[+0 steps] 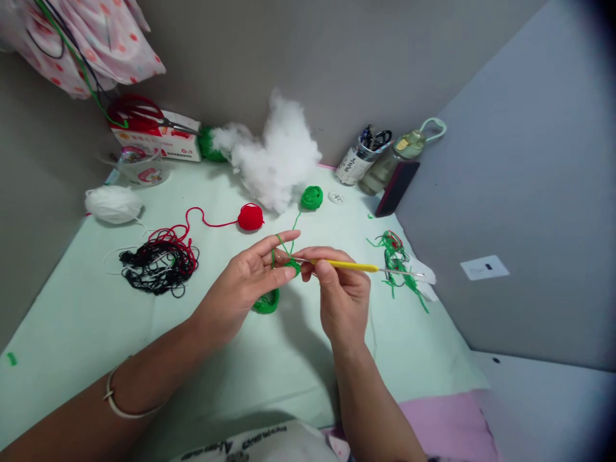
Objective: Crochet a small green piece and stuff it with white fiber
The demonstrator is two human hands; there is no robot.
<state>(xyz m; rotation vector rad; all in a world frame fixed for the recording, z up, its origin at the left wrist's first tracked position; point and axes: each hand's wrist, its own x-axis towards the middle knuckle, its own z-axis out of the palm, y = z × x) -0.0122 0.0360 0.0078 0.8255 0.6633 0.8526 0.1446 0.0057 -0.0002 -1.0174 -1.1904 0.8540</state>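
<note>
Nearest, the pale green sheet [260, 372] shows between the two forearms; its right edge runs along the smooth grey partition [486, 192], and more of the sheet reaches out on the left side. Above it, the left hand [245, 276] has its fingers partly spread, thumb and fingers pinching a small green piece of looped yarn [293, 265]. A green strand passes around its index finger. The right hand [344, 295] is curled around a slim hook with a yellow handle [353, 265], whose metal shaft reaches the green piece. Just below the left hand is a rounded green loop [268, 302], partly hidden. Farther left lies a curly black yarn tangle [156, 266]; to the right, short green scraps [397, 262]. Behind are a round red yarn ball [251, 218], a green yarn ball [312, 197] and fluffy white stuffing [279, 151].
</note>
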